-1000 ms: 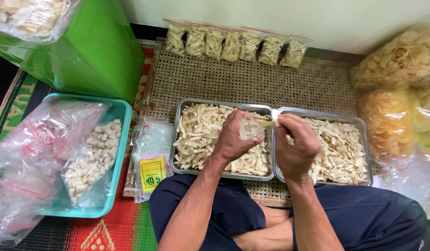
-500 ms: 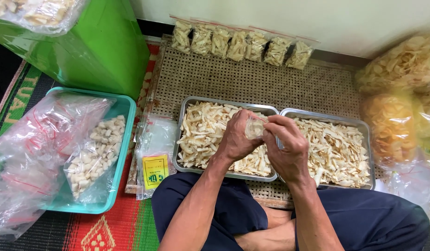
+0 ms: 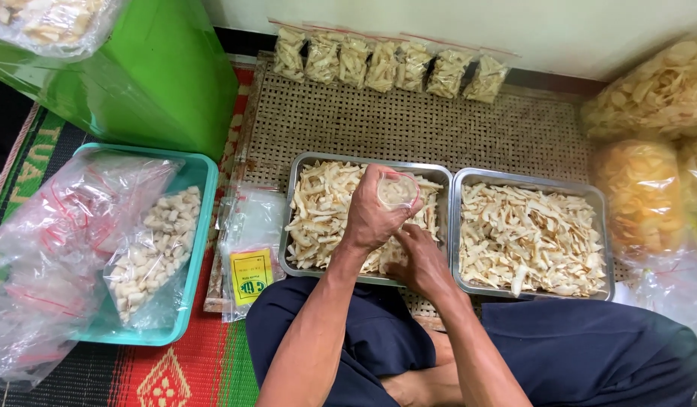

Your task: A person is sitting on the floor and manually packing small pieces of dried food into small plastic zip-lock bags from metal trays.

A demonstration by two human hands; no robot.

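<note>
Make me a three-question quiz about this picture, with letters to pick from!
1. Where is the right hand?
A. In the left metal tray
B. On the green bin
C. In the teal tub

2. How many metal trays are there?
A. One
B. Two
C. Four

3. The small clear bag in the left hand is:
A. Zipped shut
B. Held open
C. Torn in half

Answers: 1 A, its fingers dip into the chips there. 2 B, the right tray sits beside the left one. 3 B, its mouth gapes upward.

pale cream chips (image 3: 326, 211) in silvery trays (image 3: 448, 175), teal tub (image 3: 201, 181), bright green box (image 3: 137, 83), tan woven mat (image 3: 409, 128), red-green patterned rug (image 3: 190, 369), navy trousers (image 3: 590, 347)
</note>
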